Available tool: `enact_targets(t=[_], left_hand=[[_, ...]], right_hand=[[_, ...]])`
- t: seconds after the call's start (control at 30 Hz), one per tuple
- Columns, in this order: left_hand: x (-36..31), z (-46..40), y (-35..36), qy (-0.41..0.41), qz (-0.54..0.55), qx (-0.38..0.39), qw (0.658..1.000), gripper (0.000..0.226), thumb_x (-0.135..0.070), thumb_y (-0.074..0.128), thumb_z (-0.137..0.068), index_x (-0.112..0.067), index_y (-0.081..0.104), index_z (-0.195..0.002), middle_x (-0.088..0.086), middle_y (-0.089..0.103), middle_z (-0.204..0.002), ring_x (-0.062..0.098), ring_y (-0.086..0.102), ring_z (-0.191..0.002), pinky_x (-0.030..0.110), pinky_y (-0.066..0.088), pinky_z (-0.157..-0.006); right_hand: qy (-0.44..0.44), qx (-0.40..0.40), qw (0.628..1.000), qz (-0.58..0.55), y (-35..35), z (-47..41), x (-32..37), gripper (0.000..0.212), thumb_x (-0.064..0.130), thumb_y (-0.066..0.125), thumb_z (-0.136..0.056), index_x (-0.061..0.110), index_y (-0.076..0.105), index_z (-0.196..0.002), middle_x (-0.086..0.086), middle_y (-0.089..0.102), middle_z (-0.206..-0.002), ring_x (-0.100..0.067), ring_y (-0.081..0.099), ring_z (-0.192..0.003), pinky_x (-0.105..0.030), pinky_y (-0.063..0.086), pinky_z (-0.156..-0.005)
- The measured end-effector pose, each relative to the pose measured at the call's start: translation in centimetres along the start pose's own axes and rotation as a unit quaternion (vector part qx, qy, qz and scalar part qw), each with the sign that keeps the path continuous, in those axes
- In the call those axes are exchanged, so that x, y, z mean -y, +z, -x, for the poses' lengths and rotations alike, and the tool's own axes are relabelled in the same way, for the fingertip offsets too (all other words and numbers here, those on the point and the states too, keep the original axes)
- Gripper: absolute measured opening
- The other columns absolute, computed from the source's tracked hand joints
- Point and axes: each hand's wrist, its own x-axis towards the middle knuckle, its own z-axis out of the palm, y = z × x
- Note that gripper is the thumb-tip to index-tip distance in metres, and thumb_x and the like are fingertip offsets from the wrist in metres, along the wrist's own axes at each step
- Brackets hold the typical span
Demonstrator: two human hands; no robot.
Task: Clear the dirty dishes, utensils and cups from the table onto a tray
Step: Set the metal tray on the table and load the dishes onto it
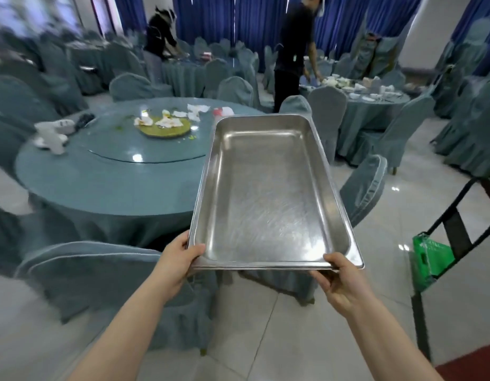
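Both the left hand point(180, 257) and right hand point(340, 281) gripped the empty rectangular stainless-steel tray point(265, 193) by its near rim, nothing loaded yet, the round teal-clothed table point(100, 185) apparently littered only with napkins.

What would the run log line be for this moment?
stage: approaching table | tray: empty, carried level | left hand: grips near corner | right hand: grips near corner | table: crumpled napkins, scraps

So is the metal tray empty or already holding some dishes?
Empty. The tray shows only its bare steel bottom; both hands hold its near rim.
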Motion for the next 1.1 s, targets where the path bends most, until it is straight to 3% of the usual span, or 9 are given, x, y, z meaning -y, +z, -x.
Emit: enact_targets(t=[0.17, 0.3, 0.43, 0.5, 0.63, 0.67, 0.8, 0.93, 1.1], left_hand=[[-1.4, 3.0, -8.9, 0.040, 0.040, -0.073, 0.996, 0.034, 0.004, 0.052, -0.088, -0.016, 0.064, -0.113, 0.007, 0.073, -0.101, 0.024, 0.070, -0.086, 0.029, 0.054, -0.065], [-2.0, 5.8, -17.7, 0.057, 0.068, -0.177, 0.980, 0.032, 0.003, 0.055, -0.087, -0.020, 0.066, -0.107, 0.003, 0.075, -0.093, 0.020, 0.070, -0.077, 0.032, 0.056, -0.065], [-2.9, 8.9, -28.0, 0.066, 0.067, -0.253, 0.963, 0.032, 0.002, 0.056, -0.088, -0.023, 0.066, -0.106, 0.002, 0.075, -0.092, 0.019, 0.069, -0.074, 0.026, 0.054, -0.057], [-3.6, 10.6, -33.3, 0.074, 0.070, -0.271, 0.957, 0.031, 0.003, 0.055, -0.088, -0.023, 0.067, -0.101, -0.002, 0.075, -0.085, 0.013, 0.068, -0.067, 0.022, 0.054, -0.053], [-4.7, 13.2, -42.9, 0.082, 0.055, -0.303, 0.948, 0.028, 0.006, 0.055, -0.086, -0.017, 0.066, -0.096, 0.001, 0.072, -0.078, 0.012, 0.063, -0.060, 0.020, 0.052, -0.052], [-4.9, 13.5, -45.0, 0.081, 0.052, -0.314, 0.945, 0.028, 0.007, 0.055, -0.085, -0.017, 0.066, -0.096, 0.004, 0.071, -0.079, 0.015, 0.062, -0.061, 0.021, 0.052, -0.053], [-5.8, 13.6, -51.5, 0.072, 0.046, -0.346, 0.934, 0.032, 0.008, 0.055, -0.083, -0.020, 0.066, -0.094, 0.006, 0.069, -0.082, 0.020, 0.060, -0.066, 0.024, 0.054, -0.055], [-6.1, 10.9, -56.8, 0.065, 0.038, -0.363, 0.929, 0.035, 0.009, 0.052, -0.080, -0.019, 0.065, -0.096, 0.007, 0.067, -0.081, 0.024, 0.058, -0.067, 0.034, 0.054, -0.065], [-6.0, 4.6, -62.1, 0.050, 0.043, -0.358, 0.931, 0.037, 0.010, 0.052, -0.077, -0.023, 0.066, -0.088, 0.005, 0.068, -0.075, 0.020, 0.058, -0.060, 0.030, 0.053, -0.057]], right_hand=[[0.020, 0.082, 0.996, 0.041, 8.1, 1.7, -3.5, 0.009, 0.000, 0.054, -0.089, 0.002, 0.055, -0.080, -0.011, 0.058, -0.075, -0.021, 0.063, -0.067, -0.025, 0.053, -0.039], [0.047, 0.142, 0.986, 0.072, 16.0, 3.7, -8.3, 0.012, -0.001, 0.053, -0.089, 0.001, 0.054, -0.078, -0.009, 0.063, -0.054, -0.018, 0.066, -0.048, -0.029, 0.053, -0.039], [0.084, 0.200, 0.970, 0.109, 24.4, 5.9, -15.4, 0.009, 0.000, 0.055, -0.087, 0.000, 0.056, -0.078, -0.012, 0.064, -0.066, -0.027, 0.066, -0.068, -0.040, 0.058, -0.057], [0.101, 0.220, 0.962, 0.123, 28.4, 7.1, -19.4, 0.011, 0.001, 0.056, -0.087, 0.001, 0.056, -0.077, -0.012, 0.063, -0.068, -0.031, 0.063, -0.077, -0.035, 0.058, -0.053], [0.103, 0.244, 0.953, 0.147, 36.0, 9.4, -26.3, 0.015, 0.003, 0.057, -0.088, 0.002, 0.056, -0.072, -0.005, 0.062, -0.051, -0.023, 0.068, -0.057, -0.026, 0.055, -0.042], [0.102, 0.250, 0.951, 0.150, 37.6, 9.8, -27.9, 0.016, 0.004, 0.058, -0.087, 0.003, 0.057, -0.072, -0.006, 0.062, -0.052, -0.025, 0.069, -0.061, -0.024, 0.054, -0.041], [0.118, 0.280, 0.936, 0.176, 42.6, 10.3, -32.7, 0.014, 0.013, 0.065, -0.086, 0.001, 0.058, -0.083, -0.016, 0.070, -0.072, -0.042, 0.069, -0.086, -0.028, 0.056, -0.047], [0.111, 0.294, 0.925, 0.214, 47.0, 9.1, -34.7, 0.038, 0.023, 0.074, -0.073, -0.001, 0.059, -0.098, -0.022, 0.072, -0.087, -0.040, 0.070, -0.084, -0.039, 0.060, -0.059], [0.118, 0.288, 0.934, 0.177, 52.2, 3.7, -35.2, 0.047, 0.035, 0.075, -0.075, 0.007, 0.066, -0.111, -0.022, 0.070, -0.104, -0.045, 0.067, -0.093, -0.054, 0.054, -0.073]])
